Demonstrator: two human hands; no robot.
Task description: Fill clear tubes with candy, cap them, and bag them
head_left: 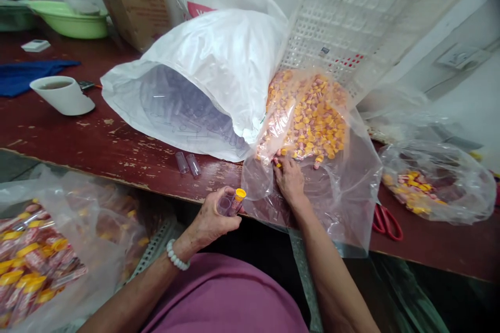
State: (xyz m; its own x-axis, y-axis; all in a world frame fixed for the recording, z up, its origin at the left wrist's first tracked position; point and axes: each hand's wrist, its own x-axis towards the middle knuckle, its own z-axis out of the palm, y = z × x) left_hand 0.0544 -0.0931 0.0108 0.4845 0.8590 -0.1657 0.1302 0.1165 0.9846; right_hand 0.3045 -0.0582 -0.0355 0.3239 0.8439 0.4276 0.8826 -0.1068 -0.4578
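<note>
My left hand (214,218), with a beaded bracelet at the wrist, is closed around clear plastic tubes (224,205); a yellow-topped piece (240,194) stands at one tube's mouth. At the opening of a clear bag (332,187), my right hand (289,179) has its fingertips at a small yellow-and-pink piece (277,164); its grip is partly hidden. Many yellow-and-pink pieces (312,114) fill that bag. Two clear tubes (188,163) lie on the red table (133,158). Behind them a white sack (230,62) gapes open, with more clear tubes inside.
A white cup (62,94), blue cloth (31,75) and green basin (72,20) are at left. Filled tubes (31,265) lie in a bag lower left. Red scissors (387,222) and another bag (437,182) are at right. A white crate (351,21) leans behind.
</note>
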